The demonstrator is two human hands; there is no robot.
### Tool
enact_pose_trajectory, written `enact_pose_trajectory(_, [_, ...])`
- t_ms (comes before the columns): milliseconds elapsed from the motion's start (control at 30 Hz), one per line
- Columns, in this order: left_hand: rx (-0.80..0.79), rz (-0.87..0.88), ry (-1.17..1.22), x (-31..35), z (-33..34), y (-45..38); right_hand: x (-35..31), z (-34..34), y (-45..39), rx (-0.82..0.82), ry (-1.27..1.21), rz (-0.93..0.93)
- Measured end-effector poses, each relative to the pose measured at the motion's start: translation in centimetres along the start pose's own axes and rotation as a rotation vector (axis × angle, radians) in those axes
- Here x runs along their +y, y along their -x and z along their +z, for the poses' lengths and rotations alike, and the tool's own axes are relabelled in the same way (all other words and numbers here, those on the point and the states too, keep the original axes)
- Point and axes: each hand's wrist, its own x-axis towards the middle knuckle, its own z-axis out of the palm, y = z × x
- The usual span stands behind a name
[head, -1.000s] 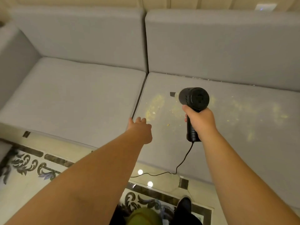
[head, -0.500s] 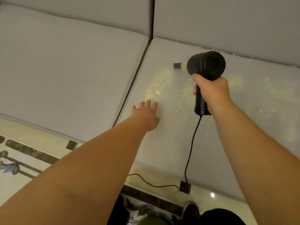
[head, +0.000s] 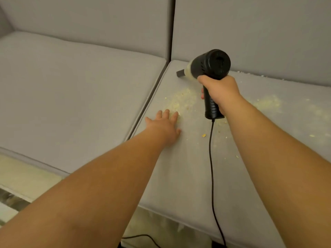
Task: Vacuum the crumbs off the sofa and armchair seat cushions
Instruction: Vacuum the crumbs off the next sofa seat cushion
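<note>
Now, right hand [head: 221, 90]: fingers clenched round the handheld vacuum [head: 209, 68], nozzle near the cushion seam [head: 152, 92].
Left hand [head: 165, 126]: fingers straight, flat on the right seat cushion [head: 179, 176] beside the seam.
Crumbs [head: 182, 102]: just right of the seam.

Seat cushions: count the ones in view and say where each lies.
2. The left seat cushion is nearly free of crumbs. The right seat cushion carries the crumbs, with the left hand flat on it. More cushions may lie beyond the frame.
</note>
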Motion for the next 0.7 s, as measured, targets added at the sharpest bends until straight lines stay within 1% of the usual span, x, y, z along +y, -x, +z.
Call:
enact_pose_trajectory(100, [0.033,0.013,0.008,0.1,0.6,0.5,0.0,0.1,1.1,0.014,-0.007,-0.005])
enact_pose_trajectory(167, [0.019,0.025,0.016,0.3,1.3,1.6,0.1,-0.2,2.5,0.032,0.009,-0.013])
enact_pose_trajectory(233, [0.004,0.033,0.012,0.3,2.4,2.6,0.6,-0.9,3.5,0.082,0.030,-0.024])
enact_pose_trajectory(333, [0.032,0.048,-0.010,-0.3,3.6,4.1,1.0,-2.4,5.1,0.140,0.003,-0.014])
enact_pose_trajectory(500, [0.036,0.057,0.008,-0.6,5.9,6.4,2.5,-2.9,7.8,0.128,0.014,0.001])
enact_pose_trajectory(700, [0.068,0.045,0.069,-0.8,5.9,8.0,3.4,-2.2,10.1,0.125,-0.004,0.016])
